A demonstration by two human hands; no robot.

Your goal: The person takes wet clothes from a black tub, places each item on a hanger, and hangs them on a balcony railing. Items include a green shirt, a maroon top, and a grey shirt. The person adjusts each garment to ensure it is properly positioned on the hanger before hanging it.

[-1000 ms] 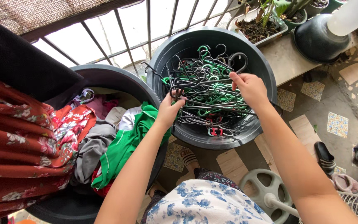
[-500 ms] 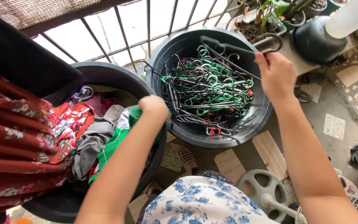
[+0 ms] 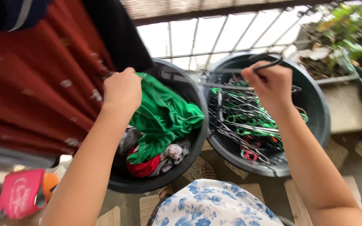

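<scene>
Gripping a bunched fold of the green garment (image 3: 164, 117), my left hand (image 3: 122, 90) is closing its fingers tight around the cloth and holding it up over the left tub (image 3: 156, 184). I am seeing the garment draping down from that fist into the dark round tub, where it is lying on top of other laundry: something red (image 3: 144, 167) and a pale grey piece (image 3: 172, 154) are showing beneath it. Further left, a dark red floral cloth (image 3: 34, 92) is hanging and filling much of that side, and a black cloth (image 3: 116, 35) is hanging just beside it, close to my left wrist. Down at the lower left a pink packet (image 3: 15, 199) is lying by something orange.

Moving right, my right hand (image 3: 269, 83) is clamping shut on a dark hanger (image 3: 252, 69), whose hook is curving up past my knuckles. I am holding it above the right tub (image 3: 315, 104), which stands touching the left tub and is holding a tangled pile of green and grey hangers (image 3: 244, 121). Behind both tubs, window bars (image 3: 195, 37) are letting in bright light. At the far right, potted plants (image 3: 340, 37) are sitting on a ledge, blurred. My blue-flowered clothing (image 3: 212, 205) is showing at the bottom edge.
</scene>
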